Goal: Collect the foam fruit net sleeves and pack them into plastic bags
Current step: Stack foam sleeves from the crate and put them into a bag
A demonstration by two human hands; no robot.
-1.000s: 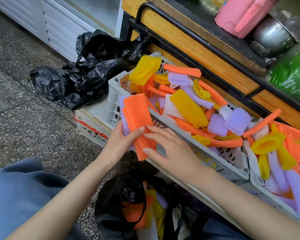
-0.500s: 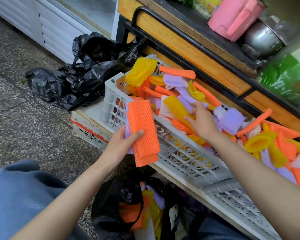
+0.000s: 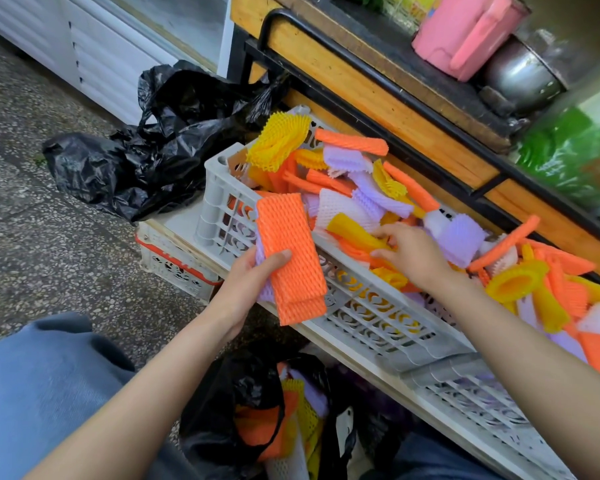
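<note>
Flat stack of orange sleeves (image 3: 291, 258) is gripped by the left hand (image 3: 246, 289), thumb on top, just in front of the grey crate (image 3: 219, 202). A yellow sleeve (image 3: 352, 230) in the crate is pinched by the curled fingers of the right hand (image 3: 411, 256). Some more sleeves (image 3: 293, 389) are stuffed in the black bag (image 3: 208, 410) below

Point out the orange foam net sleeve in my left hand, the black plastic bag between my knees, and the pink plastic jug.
Orange foam net sleeve (image 3: 284, 223): head view, upper face.
Black plastic bag (image 3: 207, 422): head view, left wall.
Pink plastic jug (image 3: 463, 31): head view, body.
</note>
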